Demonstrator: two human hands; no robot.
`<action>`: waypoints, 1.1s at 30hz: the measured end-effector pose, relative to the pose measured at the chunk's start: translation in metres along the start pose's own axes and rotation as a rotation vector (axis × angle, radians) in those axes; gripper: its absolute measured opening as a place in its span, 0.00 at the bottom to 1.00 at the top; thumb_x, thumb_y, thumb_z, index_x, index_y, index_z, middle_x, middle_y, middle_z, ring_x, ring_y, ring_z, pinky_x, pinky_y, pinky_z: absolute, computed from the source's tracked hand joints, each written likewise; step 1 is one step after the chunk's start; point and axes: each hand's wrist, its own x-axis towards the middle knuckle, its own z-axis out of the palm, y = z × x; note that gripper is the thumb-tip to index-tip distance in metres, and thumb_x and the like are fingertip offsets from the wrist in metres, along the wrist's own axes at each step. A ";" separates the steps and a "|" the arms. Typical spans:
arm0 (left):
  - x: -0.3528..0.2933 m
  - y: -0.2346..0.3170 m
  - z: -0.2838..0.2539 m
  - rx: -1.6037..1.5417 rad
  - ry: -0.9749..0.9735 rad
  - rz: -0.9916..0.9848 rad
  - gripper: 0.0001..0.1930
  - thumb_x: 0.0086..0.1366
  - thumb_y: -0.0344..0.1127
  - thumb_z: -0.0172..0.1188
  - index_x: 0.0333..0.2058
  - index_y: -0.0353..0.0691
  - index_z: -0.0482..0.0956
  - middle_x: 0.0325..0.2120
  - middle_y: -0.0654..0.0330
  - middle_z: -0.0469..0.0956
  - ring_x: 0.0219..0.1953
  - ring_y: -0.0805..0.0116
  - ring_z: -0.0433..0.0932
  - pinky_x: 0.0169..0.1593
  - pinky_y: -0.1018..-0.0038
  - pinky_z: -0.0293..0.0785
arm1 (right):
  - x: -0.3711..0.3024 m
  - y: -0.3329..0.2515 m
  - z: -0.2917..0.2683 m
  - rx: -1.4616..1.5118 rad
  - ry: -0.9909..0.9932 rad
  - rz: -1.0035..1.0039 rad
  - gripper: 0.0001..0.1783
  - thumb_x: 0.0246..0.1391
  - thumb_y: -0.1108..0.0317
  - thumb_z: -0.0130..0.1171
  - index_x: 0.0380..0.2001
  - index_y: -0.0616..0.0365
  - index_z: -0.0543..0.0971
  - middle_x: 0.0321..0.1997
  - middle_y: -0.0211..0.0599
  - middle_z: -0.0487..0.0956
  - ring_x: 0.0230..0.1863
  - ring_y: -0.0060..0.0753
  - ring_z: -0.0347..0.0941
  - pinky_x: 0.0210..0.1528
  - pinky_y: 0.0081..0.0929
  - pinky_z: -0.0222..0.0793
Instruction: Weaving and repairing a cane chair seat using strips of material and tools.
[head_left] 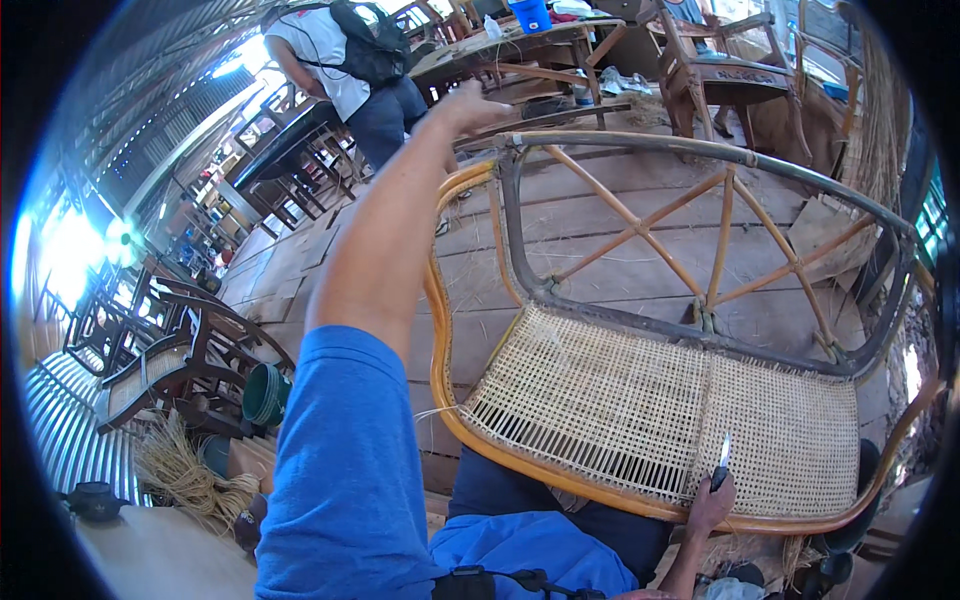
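Note:
My right hand is closed around the dark handle of a small knife, its bright blade pointing up and away from me. That hand lies at the front rail of a rattan settee, over the woven cane seat. Open slots show along the seat's front left part, where the weave is thinner. My left arm reaches far forward, with my left hand near the far left corner of the settee's back frame. Its fingers look stretched out and apart, and I see nothing in them. A loose cane strand sticks out at the seat's left edge.
Dark wooden chairs and a bundle of cane strands are on the left, near a green bucket. A person with a black backpack stands ahead. Behind the settee are a workbench and a carved wooden armchair.

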 end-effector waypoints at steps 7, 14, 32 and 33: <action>-0.041 -0.144 -0.254 0.248 0.638 -0.353 0.36 0.50 0.48 0.59 0.47 0.19 0.66 0.41 0.37 0.73 0.42 0.50 0.77 0.48 0.64 0.72 | -0.002 -0.009 -0.003 0.039 0.003 -0.049 0.13 0.46 0.68 0.59 0.35 0.62 0.73 0.28 0.45 0.72 0.33 0.49 0.67 0.36 0.43 0.61; -0.109 -0.190 -0.315 0.685 1.137 0.000 0.27 0.55 0.41 0.55 0.49 0.26 0.68 0.42 0.40 0.75 0.46 0.45 0.74 0.51 0.63 0.67 | -0.005 -0.005 -0.007 0.005 0.065 -0.081 0.12 0.44 0.69 0.59 0.34 0.62 0.73 0.26 0.45 0.72 0.32 0.49 0.66 0.35 0.43 0.61; -0.149 -0.164 0.087 -0.386 0.226 -0.428 0.24 0.52 0.49 0.63 0.31 0.27 0.75 0.17 0.59 0.74 0.18 0.72 0.74 0.24 0.75 0.71 | -0.003 -0.009 -0.002 0.009 0.050 -0.030 0.13 0.43 0.69 0.61 0.33 0.63 0.74 0.25 0.45 0.71 0.30 0.48 0.66 0.33 0.43 0.61; -0.151 -0.160 0.088 -0.513 0.216 -0.477 0.23 0.52 0.49 0.64 0.30 0.28 0.75 0.17 0.60 0.74 0.17 0.73 0.73 0.22 0.77 0.70 | -0.002 -0.009 -0.002 -0.011 0.057 -0.035 0.13 0.43 0.69 0.61 0.33 0.63 0.74 0.25 0.45 0.71 0.30 0.48 0.66 0.33 0.43 0.61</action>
